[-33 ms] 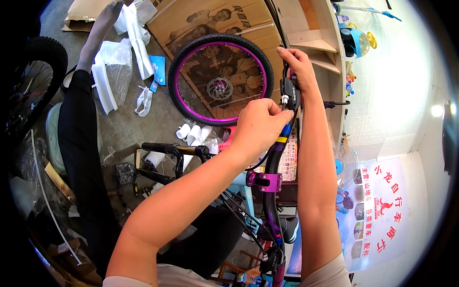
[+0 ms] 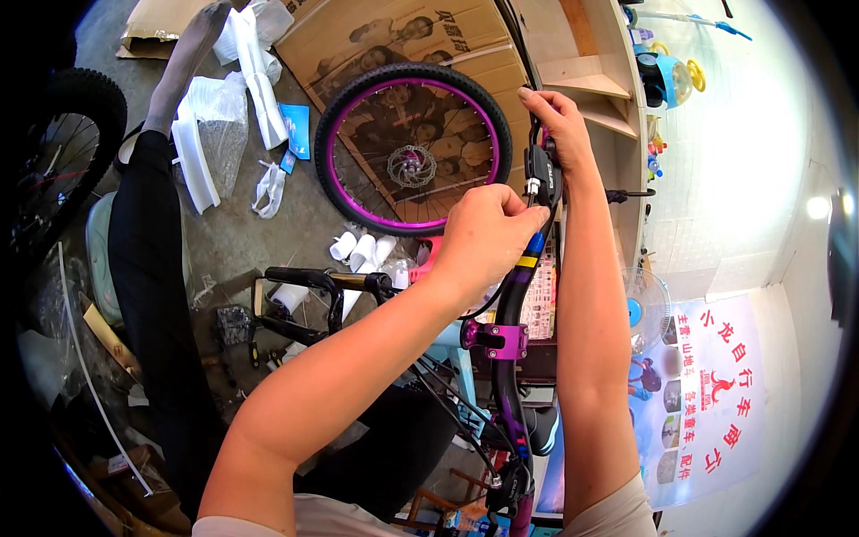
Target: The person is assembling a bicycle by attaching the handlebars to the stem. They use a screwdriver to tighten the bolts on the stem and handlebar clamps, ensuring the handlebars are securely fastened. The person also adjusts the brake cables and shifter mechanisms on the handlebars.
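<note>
A dark bicycle handlebar [image 2: 507, 304] with purple, blue and yellow marks runs away from me, held at its middle by a purple stem clamp [image 2: 508, 341]. My left hand [image 2: 488, 234] is closed in a pinch at a thin black cable, just below the silver cable adjuster [image 2: 533, 186] of a black shifter and brake unit [image 2: 543, 170]. My fingers partly hide the cable. Beyond that unit, my right hand [image 2: 562, 125] is wrapped round the far end of the handlebar beside the lever. A second black control unit [image 2: 512, 483] is on the bar's near end.
A purple-rimmed wheel with a brake disc [image 2: 412, 166] leans against a cardboard box [image 2: 309, 54]. A black fork [image 2: 333, 286] juts left. White wrappings [image 2: 259, 80] and tools litter the floor. A wooden shelf [image 2: 595, 80] and a fan [image 2: 646, 309] stand to the right.
</note>
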`<state>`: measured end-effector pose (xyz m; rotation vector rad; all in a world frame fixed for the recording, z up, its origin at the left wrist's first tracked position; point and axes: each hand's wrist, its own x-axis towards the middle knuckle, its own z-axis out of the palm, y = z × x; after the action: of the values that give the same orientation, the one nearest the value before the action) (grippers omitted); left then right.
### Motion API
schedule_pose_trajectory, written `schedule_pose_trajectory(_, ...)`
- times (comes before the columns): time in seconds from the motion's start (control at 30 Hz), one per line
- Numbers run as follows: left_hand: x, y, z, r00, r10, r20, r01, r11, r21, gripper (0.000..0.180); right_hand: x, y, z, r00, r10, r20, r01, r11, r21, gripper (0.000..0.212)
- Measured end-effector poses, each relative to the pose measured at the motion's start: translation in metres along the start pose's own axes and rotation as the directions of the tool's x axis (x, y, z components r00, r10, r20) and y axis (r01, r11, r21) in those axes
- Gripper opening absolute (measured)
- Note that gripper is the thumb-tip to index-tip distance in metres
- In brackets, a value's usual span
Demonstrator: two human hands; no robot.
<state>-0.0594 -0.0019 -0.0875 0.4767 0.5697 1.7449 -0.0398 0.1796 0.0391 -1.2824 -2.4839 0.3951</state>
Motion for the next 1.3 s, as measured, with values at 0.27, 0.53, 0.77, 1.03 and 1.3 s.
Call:
schedule_pose_trajectory(0.27,-0.001,0.001,0.0,1.0,-0.017,0.023,0.017,1.0,-0.001,0.031,0.01,0.025,-0.008,1.0,0.006,-0.031,-0.002,0.991,0.134,0.036)
schedule_pose_trajectory(0.53,-0.017,-0.006,-0.007,0.999,0.034,-0.011,-0.031,0.984,0.176,0.031,-0.011,0.005,0.002,0.999,0.05,0.018,-0.051,0.997,0.062,0.039)
schedule_pose_trajectory(0.77,-0.004,-0.002,-0.029,0.992,0.122,0.012,-0.122,0.965,0.232,0.03,-0.015,0.007,0.0,0.997,0.076,-0.028,-0.074,0.996,0.055,0.032)
schedule_pose_trajectory(1.03,0.042,0.04,-0.052,0.991,0.008,0.13,-0.077,0.842,0.534,0.025,-0.002,0.042,-0.006,0.975,0.043,-0.219,-0.019,0.994,0.112,0.03)
schedule_pose_trajectory(1.3,0.019,0.059,-0.028,0.99,-0.116,0.075,0.083,0.934,0.349,0.024,-0.013,0.052,0.006,0.947,-0.111,-0.301,0.092,0.993,-0.077,0.02)
